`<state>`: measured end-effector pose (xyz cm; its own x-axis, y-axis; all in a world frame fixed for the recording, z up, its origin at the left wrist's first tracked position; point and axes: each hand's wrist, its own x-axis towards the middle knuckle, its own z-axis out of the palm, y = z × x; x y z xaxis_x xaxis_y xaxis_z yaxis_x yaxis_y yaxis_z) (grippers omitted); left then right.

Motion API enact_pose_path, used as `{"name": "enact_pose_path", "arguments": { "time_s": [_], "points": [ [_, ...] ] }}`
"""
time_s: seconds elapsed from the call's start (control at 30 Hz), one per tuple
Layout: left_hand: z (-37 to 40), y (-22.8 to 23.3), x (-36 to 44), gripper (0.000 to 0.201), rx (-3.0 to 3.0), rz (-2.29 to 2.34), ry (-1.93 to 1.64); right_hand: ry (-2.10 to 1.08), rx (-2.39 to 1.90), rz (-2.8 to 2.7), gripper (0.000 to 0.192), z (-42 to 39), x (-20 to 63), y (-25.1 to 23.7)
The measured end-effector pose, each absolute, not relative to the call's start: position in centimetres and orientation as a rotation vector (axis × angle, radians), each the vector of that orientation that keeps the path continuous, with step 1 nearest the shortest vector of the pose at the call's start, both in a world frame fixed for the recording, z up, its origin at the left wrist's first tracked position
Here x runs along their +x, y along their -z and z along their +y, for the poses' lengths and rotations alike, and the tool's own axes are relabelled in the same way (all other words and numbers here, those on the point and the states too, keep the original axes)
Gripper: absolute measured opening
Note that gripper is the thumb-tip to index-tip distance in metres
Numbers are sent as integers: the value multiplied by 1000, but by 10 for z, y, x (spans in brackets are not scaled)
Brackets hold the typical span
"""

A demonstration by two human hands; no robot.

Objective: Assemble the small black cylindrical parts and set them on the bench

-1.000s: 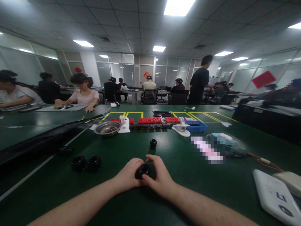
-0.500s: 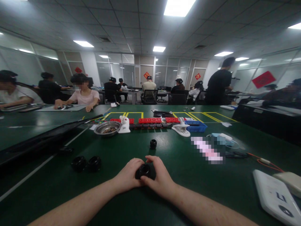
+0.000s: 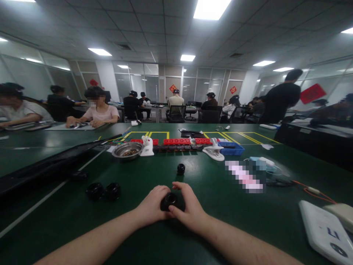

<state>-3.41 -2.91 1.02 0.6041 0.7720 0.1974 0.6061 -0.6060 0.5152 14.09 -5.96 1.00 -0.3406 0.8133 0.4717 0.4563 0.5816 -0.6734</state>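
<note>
A black rounded part with a round hole in its top point(image 3: 170, 198) is held low over the green table, between my two hands. My left hand point(image 3: 154, 201) grips it from the left, its fingertips hidden behind the part. From the right, my right hand point(image 3: 190, 204) curls round it, thumb on the near side and index finger raised at the far side. Beyond them stands a smaller black round piece point(image 3: 181, 169). Two more black rounded parts, one point(image 3: 94, 191) beside another point(image 3: 112, 191), sit to the left of my hands.
A metal bowl point(image 3: 121, 150) of small pieces, white clamps point(image 3: 215, 151), a row of red blocks point(image 3: 177, 141) and a blue tray point(image 3: 234, 150) stand farther back. A long black strip point(image 3: 55, 162) lies left. A white device point(image 3: 325, 230) and cables are at right. Co-workers sit beyond.
My hands keep their grip on the black part with hardly any motion. The view shifts slightly. The standing person in the background has moved to the right.
</note>
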Motion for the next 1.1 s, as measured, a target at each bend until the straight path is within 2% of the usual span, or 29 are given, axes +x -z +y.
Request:
{"name": "enact_pose_path", "arguments": {
  "time_s": [0.37,0.53,0.63,0.73,0.9,1.0,1.1],
  "points": [
    [-23,1,-35,45,2378,1500,-662,-547,-1164,-1963,56,-52,140,-1],
    [-32,-5,-34,96,2473,1472,-832,-646,-1240,-1922,58,-45,139,7],
    [-42,-9,-35,109,2653,1271,-892,-694,-1232,-1883,60,-40,139,12],
    [-53,-14,-35,94,2829,942,-818,-689,-1196,-1912,66,-38,137,15],
    [-73,-21,-25,34,2950,259,-531,-664,-1268,-1955,71,-35,128,14],
    [-83,-21,-17,22,3030,112,-433,-625,-1292,-1950,78,-34,122,11],
    [-89,-13,-11,15,3134,79,-373,-609,-1306,-1946,77,-34,114,8]
  ]
}}
